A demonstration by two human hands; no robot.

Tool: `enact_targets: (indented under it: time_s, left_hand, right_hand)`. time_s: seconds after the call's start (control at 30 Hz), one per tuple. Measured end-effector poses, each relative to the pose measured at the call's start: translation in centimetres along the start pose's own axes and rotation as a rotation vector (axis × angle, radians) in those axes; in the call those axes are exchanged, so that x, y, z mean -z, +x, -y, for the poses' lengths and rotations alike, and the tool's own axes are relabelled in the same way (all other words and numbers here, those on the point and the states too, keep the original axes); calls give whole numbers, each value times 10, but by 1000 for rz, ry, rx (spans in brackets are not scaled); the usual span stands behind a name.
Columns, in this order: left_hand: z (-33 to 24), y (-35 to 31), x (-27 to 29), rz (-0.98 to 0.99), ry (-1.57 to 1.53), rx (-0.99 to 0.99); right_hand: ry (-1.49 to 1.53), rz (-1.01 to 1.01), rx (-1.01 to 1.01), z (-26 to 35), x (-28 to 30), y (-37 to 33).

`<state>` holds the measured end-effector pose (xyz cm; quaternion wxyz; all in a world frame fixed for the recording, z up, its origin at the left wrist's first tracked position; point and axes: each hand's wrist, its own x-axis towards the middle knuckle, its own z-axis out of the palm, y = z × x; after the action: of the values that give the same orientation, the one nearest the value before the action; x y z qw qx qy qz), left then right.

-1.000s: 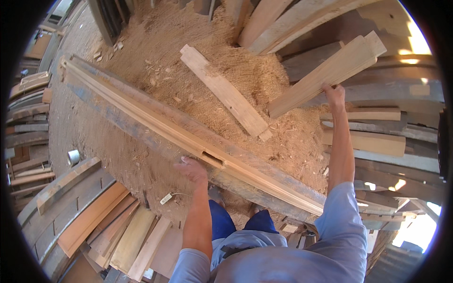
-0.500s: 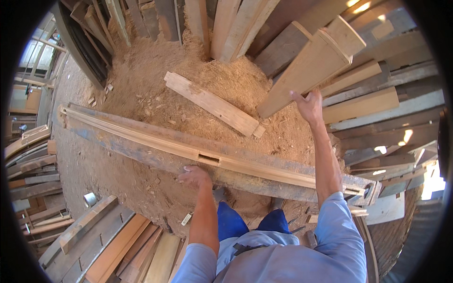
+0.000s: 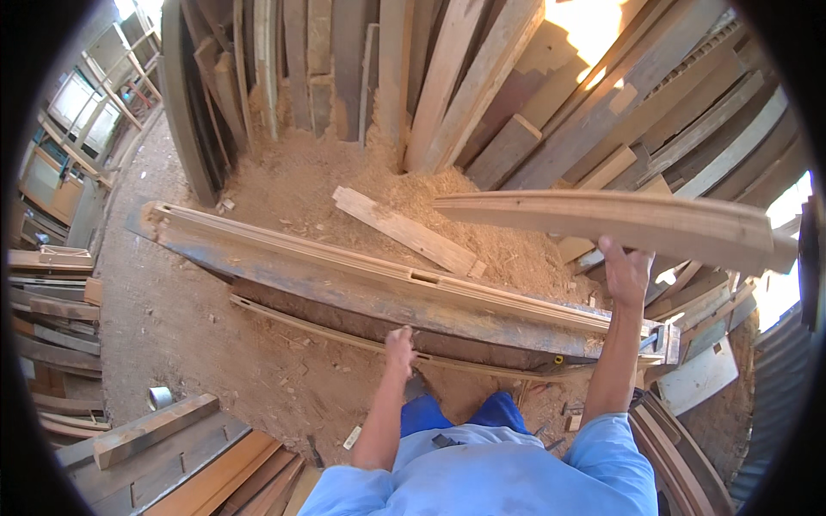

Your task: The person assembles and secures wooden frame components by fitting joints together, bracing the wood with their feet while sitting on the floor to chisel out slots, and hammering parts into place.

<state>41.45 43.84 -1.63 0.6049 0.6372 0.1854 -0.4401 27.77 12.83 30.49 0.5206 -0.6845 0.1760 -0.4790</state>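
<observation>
My right hand (image 3: 628, 271) grips a wooden rail (image 3: 619, 222) with a grooved edge and a narrower stub at its right end. This rail is raised over the sawdust to the right, lying nearly level across the view. A long moulded timber (image 3: 344, 256) with a short slot cut in it rests along the worn bench (image 3: 284, 275). My left hand (image 3: 399, 351) is curled closed at the bench's near side, with nothing visible in it. It hangs above a thinner slotted strip (image 3: 301, 325) low on the bench's near side.
A flat board (image 3: 409, 230) with a stepped end lies in the sawdust beyond the bench. Timbers (image 3: 396, 77) lean upright along the back and right. Stacked boards (image 3: 163, 443) fill the lower left, near a roll of tape (image 3: 160, 398). A white panel (image 3: 701, 377) stands at right.
The rail in my right hand has been lifted and swung from a steep slant to nearly level. My left hand's spread fingers have curled, and it has moved right. The view has shifted.
</observation>
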Motion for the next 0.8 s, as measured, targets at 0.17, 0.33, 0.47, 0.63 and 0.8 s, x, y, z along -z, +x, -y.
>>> enact_targets:
  time_s: [0.17,0.33,0.47,0.63,0.8]
  left_hand:
    - [-113,-161,-64,999,-722,-102]
    - [-144,-144,-91,794,-932,-128]
    - [-149,-167,-89,469,-964,-167]
    - [-148,-149,-80,652,-879,-425]
    - [-162,-146,-87,672,-898,-459]
  right_hand:
    - [462,590,110,48,-32,-39]
    - [-231,743,115,35,-7,-90]
    - [-344,322,-357,8,33,-129]
    - [-163,102,-723,-38,121,-190]
    - [121,-65,-820,-30,169,-220]
